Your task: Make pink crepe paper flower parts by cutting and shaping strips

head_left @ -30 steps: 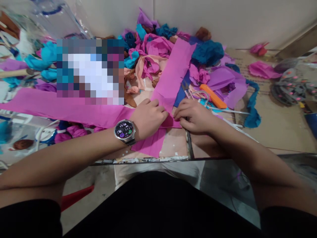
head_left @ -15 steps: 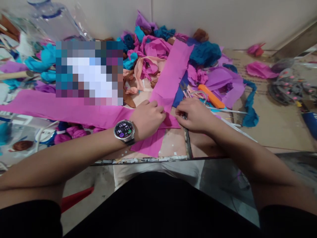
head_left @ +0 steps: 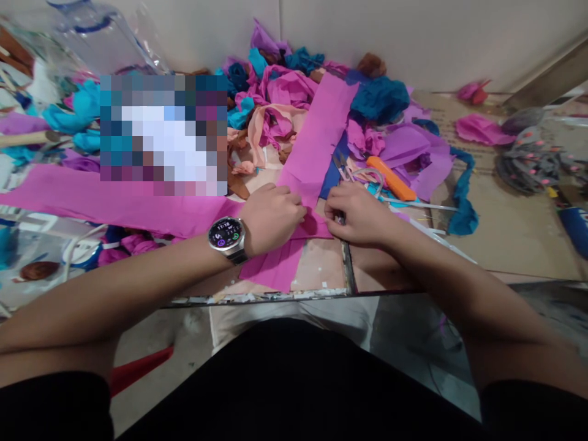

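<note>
Two pink crepe paper strips cross on the worktop. One long strip (head_left: 124, 199) runs left to right, and the other strip (head_left: 316, 135) slants from the back towards the front edge. My left hand (head_left: 274, 219), with a watch on its wrist, rests where they cross, its fingers curled closed onto the sideways strip. Just beyond that strip's right end is my right hand (head_left: 356, 211), its fingers closed in a pinch. A small dark bit shows between those fingers, too hidden to name. Behind the right hand lie thread snips (head_left: 340, 165) and an orange-handled cutter (head_left: 391, 178).
Crumpled crepe paper in teal (head_left: 380, 100), purple (head_left: 416, 153) and pink is heaped at the back against the wall. A clear plastic bottle (head_left: 98, 37) stands back left. Brown cardboard (head_left: 519, 214) covers the right side. A blurred-out patch hides part of the left side.
My left hand has shifted very slightly to the left in the picture, along with the whole scene. Both hands keep their closed shape at the strips.
</note>
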The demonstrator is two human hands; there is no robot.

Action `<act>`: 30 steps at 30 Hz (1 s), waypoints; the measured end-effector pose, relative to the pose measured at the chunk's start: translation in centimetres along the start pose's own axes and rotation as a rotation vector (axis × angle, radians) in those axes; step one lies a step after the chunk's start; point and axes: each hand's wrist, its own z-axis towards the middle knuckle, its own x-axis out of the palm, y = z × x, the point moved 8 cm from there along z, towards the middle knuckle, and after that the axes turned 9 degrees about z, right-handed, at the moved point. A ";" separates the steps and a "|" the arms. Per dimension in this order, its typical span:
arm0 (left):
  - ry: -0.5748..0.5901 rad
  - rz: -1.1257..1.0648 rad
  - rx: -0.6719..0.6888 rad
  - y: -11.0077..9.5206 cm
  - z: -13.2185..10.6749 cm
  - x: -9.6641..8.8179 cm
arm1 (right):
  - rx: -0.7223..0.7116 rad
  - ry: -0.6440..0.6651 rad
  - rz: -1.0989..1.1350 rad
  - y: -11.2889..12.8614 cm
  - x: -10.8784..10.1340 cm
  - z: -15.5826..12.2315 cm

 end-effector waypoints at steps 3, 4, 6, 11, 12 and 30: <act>-0.020 -0.065 -0.031 0.6 0.3 0.1 | 0.002 -0.005 0.009 0.0 0.0 0.0; -0.026 -0.081 -0.051 0.9 0.4 0.2 | 0.000 -0.009 0.013 0.0 0.0 0.1; -0.032 -0.098 -0.100 1.4 0.5 0.5 | -0.003 -0.019 0.022 0.0 0.0 0.1; -0.115 -0.171 -0.124 2.2 0.6 0.9 | 0.007 -0.020 0.029 -0.3 0.2 0.0; -0.153 -0.185 -0.111 2.3 0.6 0.7 | 0.008 -0.016 0.030 -0.3 0.2 0.0; -0.180 -0.272 -0.116 3.2 1.0 1.3 | 0.024 -0.006 0.037 -0.5 0.3 -0.1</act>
